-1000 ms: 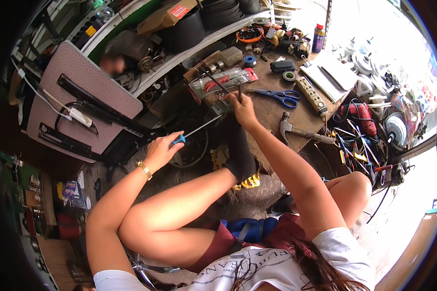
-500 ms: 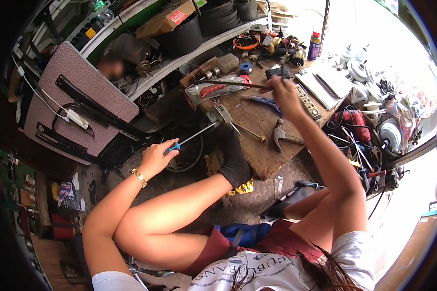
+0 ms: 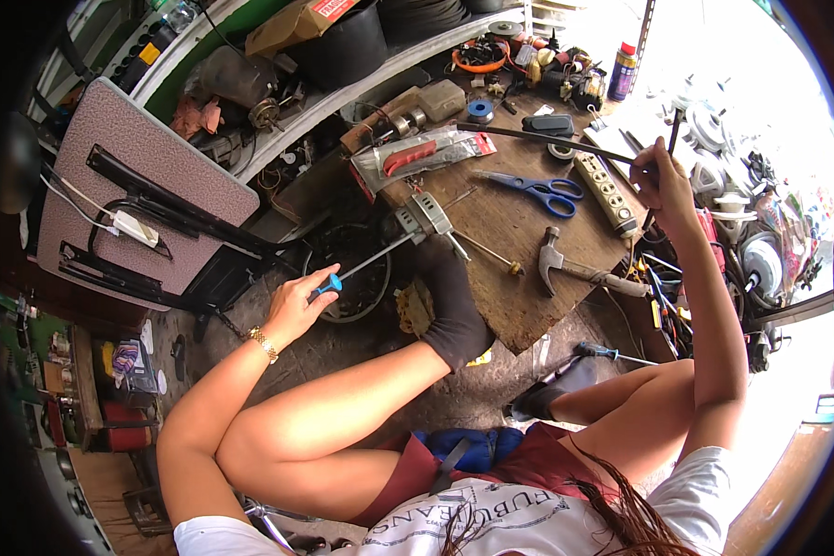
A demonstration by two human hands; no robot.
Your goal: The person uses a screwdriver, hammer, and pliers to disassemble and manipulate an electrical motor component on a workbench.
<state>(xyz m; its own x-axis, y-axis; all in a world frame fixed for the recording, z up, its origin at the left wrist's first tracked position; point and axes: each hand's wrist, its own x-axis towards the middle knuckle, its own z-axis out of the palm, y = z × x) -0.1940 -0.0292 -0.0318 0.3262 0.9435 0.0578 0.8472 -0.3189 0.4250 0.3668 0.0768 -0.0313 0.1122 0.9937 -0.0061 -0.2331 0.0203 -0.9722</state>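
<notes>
We see left hand (image 3: 296,301) closed round blue-handled screwdriver (image 3: 361,267), centre-left, tip at grey metal part (image 3: 423,215) on wooden board (image 3: 500,278) | right hand (image 3: 663,181) upper right, fingers pinched on thin black rod (image 3: 551,139) | scissors (image 3: 533,188) and hammer (image 3: 574,269) lie between them

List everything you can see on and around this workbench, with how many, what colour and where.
Screwdriver: one, blue handle, in the left hand, tip at the grey part.
Grey part: one, on the bench's near left edge.
Thin black rod: one, in the right hand.
Scissors: one pair, blue handles, mid-bench.
Hammer: one, metal head, on the bench's near side.
Power strip: one, cream, right of the scissors.
Spray can: one, blue with red cap, far end.
Wooden bench: one, brown.
Folding table: one, pinkish, leaning at left.
Sock: one, black, foot against the bench.
Left hand: gold bracelet at the wrist.
Right hand: raised over the bench's right side.
</notes>
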